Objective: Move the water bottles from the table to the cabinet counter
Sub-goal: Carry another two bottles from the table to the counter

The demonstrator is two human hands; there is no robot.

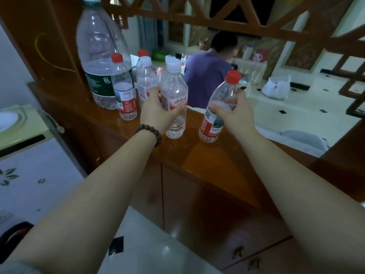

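My left hand point(158, 111) grips a white-capped water bottle point(174, 84) that stands upright on the glossy wooden cabinet counter point(209, 155). My right hand point(234, 113) holds a red-capped bottle point(221, 95) tilted to the right, its base touching or just above the counter. Behind the left hand stand a red-capped bottle point(123, 89) and other small white-capped bottles point(146, 76), close together. A large 6L jug point(100, 56) stands at the back left of the counter.
A person in a purple shirt point(205, 78) sits beyond the counter. A wooden lattice point(217, 14) hangs above it. A white bag point(276, 87) lies on the tiled floor behind. A pale appliance with a floral front point(29, 165) stands to the left.
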